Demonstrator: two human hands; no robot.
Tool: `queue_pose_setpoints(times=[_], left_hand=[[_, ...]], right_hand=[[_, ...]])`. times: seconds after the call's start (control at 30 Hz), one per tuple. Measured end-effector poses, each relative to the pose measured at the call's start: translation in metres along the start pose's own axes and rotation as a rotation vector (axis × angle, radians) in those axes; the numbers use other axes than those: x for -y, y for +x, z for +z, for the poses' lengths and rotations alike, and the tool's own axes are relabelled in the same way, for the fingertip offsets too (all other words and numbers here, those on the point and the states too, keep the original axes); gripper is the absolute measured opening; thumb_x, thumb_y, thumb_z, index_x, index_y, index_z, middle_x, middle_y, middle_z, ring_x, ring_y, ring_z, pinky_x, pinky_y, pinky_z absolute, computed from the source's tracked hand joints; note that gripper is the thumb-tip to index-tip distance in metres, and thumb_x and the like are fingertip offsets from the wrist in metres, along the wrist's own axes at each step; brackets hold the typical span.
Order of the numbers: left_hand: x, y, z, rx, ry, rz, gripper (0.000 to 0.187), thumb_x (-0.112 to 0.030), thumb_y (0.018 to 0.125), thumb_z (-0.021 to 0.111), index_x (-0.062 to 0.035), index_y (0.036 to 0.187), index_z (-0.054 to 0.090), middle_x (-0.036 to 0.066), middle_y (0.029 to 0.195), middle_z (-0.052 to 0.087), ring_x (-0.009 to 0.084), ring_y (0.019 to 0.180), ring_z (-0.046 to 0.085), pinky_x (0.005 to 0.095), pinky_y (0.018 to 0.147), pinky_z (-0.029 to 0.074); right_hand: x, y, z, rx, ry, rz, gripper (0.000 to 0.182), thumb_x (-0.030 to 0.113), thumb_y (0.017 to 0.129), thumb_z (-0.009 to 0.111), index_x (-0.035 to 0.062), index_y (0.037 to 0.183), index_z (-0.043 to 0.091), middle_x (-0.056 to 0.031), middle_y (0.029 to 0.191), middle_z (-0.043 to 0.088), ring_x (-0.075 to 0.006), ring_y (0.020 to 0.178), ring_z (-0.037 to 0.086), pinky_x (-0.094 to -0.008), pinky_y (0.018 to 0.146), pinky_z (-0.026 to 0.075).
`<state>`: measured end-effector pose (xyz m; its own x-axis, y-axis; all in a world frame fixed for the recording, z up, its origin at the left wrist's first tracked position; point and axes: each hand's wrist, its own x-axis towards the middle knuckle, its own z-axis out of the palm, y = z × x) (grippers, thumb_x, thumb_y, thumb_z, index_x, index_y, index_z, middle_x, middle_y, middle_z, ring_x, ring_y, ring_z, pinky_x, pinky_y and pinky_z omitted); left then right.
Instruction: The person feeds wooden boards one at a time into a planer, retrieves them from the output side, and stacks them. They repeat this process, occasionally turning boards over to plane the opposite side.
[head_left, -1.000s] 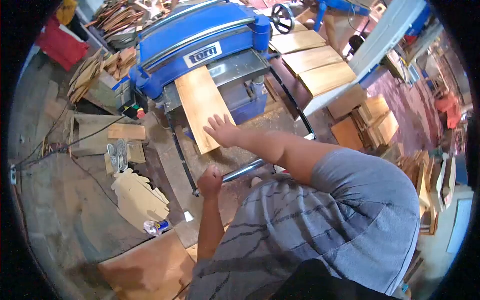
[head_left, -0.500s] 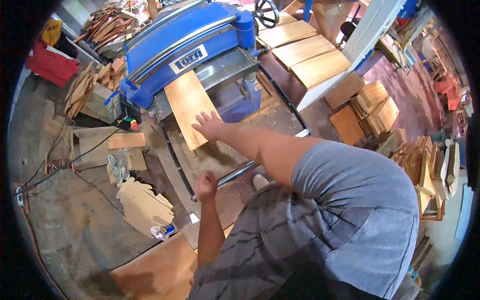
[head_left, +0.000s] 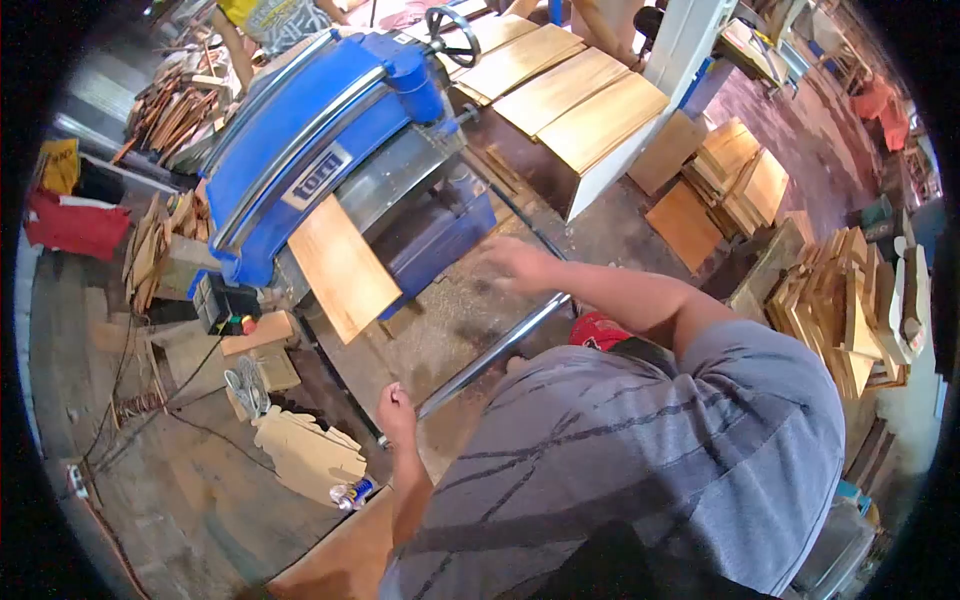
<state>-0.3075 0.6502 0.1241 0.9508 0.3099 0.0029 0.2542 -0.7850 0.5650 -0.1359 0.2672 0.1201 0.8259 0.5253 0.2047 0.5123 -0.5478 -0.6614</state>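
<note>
Plank (head_left: pixel 342 266), pale orange, smooth-faced, juts from the blue planer (head_left: pixel 310 150); my right hand (head_left: pixel 515 262) hovers open, my left hand (head_left: pixel 396 410) fisted on nothing.

Counts, placed vs. the blue thickness planer (head_left: pixel 320 150), 1 in view:

- 1 board (head_left: pixel 342 267) is seen sticking out of the planer's front.
- 1 black handwheel (head_left: pixel 452 33) is counted at its far right end.
- 3 light planks (head_left: pixel 560 85) are laid side by side on a table to the planer's right.
- 2 hands are counted: left hand (head_left: pixel 396 408) below the planer, closed in a fist; right hand (head_left: pixel 515 262) to its lower right, blurred.
- 1 can (head_left: pixel 352 492) is seen on the floor, well below the planer.
- 1 red cloth (head_left: pixel 75 225) is seen to its left.
- Stacked boards (head_left: pixel 740 175) further right: too many to be counted exactly.
</note>
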Motion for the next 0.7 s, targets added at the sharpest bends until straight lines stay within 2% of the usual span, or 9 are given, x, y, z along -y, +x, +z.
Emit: queue_pose_setpoints(times=[0.17,0.27,0.33,0.4,0.47,0.57,0.6,0.63,0.7], left_hand=[[-0.068,0.043,0.075,0.174,-0.284,0.019,0.024,-0.010,0.090,0.052,-0.0008,0.106,0.067,0.018,0.091,0.069,0.0245,0.083,0.067,0.0342,0.075,0.051],[-0.186,0.081,0.142,0.176,-0.331,0.159,0.021,-0.011,0.089,0.057,-0.0021,0.105,0.067,0.016,0.094,0.069,0.0254,0.085,0.067,0.0335,0.076,0.051],[-0.277,0.107,0.185,0.182,-0.452,0.315,0.019,-0.012,0.089,0.060,-0.0027,0.104,0.068,0.015,0.094,0.069,0.0262,0.085,0.067,0.0328,0.077,0.051],[-0.360,0.142,0.228,0.253,-0.490,0.327,0.019,-0.012,0.089,0.061,-0.0030,0.103,0.068,0.013,0.096,0.069,0.0255,0.091,0.066,0.0324,0.082,0.050],[-0.416,0.182,0.283,0.403,-0.589,0.283,0.028,-0.015,0.091,0.061,0.0004,0.114,0.063,0.010,0.108,0.067,0.0182,0.097,0.063,0.0297,0.089,0.047],[-0.455,0.248,0.385,0.525,-0.675,0.068,0.044,-0.021,0.089,0.064,-0.0001,0.127,0.054,0.015,0.121,0.062,0.0212,0.108,0.059,0.0329,0.093,0.046],[-0.456,0.272,0.412,0.575,-0.621,-0.011,0.050,-0.024,0.089,0.064,0.0015,0.130,0.051,0.015,0.125,0.060,0.0212,0.111,0.057,0.0332,0.096,0.044],[-0.460,0.293,0.434,0.584,-0.623,-0.011,0.050,-0.024,0.089,0.064,0.0015,0.130,0.051,0.015,0.125,0.060,0.0212,0.111,0.057,0.0332,0.096,0.044],[-0.456,0.328,0.469,0.549,-0.515,-0.226,0.062,-0.026,0.088,0.065,0.0039,0.138,0.043,0.020,0.129,0.056,0.0237,0.115,0.055,0.0342,0.097,0.043]], right_hand=[[-0.094,-0.050,-0.085,-0.229,0.043,0.329,0.050,0.019,0.078,0.072,0.0070,0.125,0.057,-0.0204,0.132,0.052,-0.0351,0.126,0.046,-0.0431,0.107,0.037],[-0.186,-0.067,-0.105,-0.302,0.150,0.474,0.050,0.020,0.079,0.071,0.0066,0.125,0.057,-0.0202,0.132,0.052,-0.0358,0.125,0.047,-0.0429,0.107,0.037],[-0.234,-0.067,-0.124,-0.162,0.078,0.626,0.054,0.023,0.080,0.071,0.0057,0.128,0.054,-0.0179,0.133,0.052,-0.0348,0.121,0.051,-0.0435,0.105,0.039],[-0.284,-0.063,-0.134,-0.099,0.015,0.655,0.055,0.024,0.080,0.071,0.0051,0.129,0.053,-0.0191,0.134,0.051,-0.0357,0.122,0.050,-0.0437,0.105,0.039],[-0.308,-0.055,-0.156,0.023,-0.013,0.743,0.061,0.026,0.081,0.069,0.0051,0.134,0.049,-0.0238,0.137,0.046,-0.0392,0.128,0.043,-0.0443,0.108,0.036],[-0.391,-0.060,-0.134,-0.024,-0.062,0.588,0.066,0.027,0.082,0.069,0.0048,0.138,0.044,-0.0260,0.139,0.043,-0.0403,0.131,0.040,-0.0444,0.110,0.034],[-0.384,-0.044,-0.152,0.039,-0.053,0.699,0.064,0.025,0.082,0.069,0.0056,0.138,0.044,-0.0258,0.140,0.042,-0.0410,0.129,0.042,-0.0459,0.108,0.035],[-0.396,-0.044,-0.157,0.040,-0.055,0.708,0.064,0.025,0.082,0.069,0.0056,0.138,0.044,-0.0258,0.140,0.042,-0.0410,0.129,0.042,-0.0459,0.108,0.035],[-0.411,-0.055,-0.155,-0.025,0.084,0.655,0.067,0.029,0.083,0.069,0.0032,0.139,0.042,-0.0253,0.140,0.042,-0.0392,0.132,0.039,-0.0451,0.110,0.033]])
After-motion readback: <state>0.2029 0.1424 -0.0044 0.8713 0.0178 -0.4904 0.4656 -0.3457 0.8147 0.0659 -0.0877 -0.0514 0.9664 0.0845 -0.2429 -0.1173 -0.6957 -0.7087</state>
